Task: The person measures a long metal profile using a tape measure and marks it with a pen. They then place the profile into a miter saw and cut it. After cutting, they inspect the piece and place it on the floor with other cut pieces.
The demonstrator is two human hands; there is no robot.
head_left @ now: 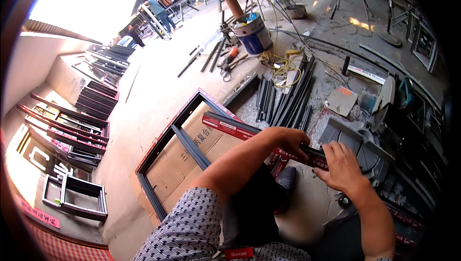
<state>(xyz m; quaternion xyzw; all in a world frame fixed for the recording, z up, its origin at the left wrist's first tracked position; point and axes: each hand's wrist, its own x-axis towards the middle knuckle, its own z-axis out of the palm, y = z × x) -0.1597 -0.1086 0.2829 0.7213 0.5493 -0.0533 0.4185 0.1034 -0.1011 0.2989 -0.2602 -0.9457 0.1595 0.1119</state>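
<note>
Across my lap I hold a long dark profile bar (230,125) with red film along its side. My left hand (289,141) reaches over it with the fingers curled round it. At the bar's right end my right hand (341,165) grips it, thumb on the near side and fingers over the top. Left of my legs lies a dark rectangular window frame (150,195) with a crossbar (190,147), on flat brown cardboard (165,170). The bar's far end hangs over this frame. A dark shoe (286,178) shows beneath the bar.
A cutting machine (343,134) stands close to my right. Dark profile offcuts (293,93) lie ahead, near a yellow cable (283,71), an orange power tool (233,52) and a bucket (254,38). Stacked frames (86,194) line the left wall. Another person (157,10) stands far off.
</note>
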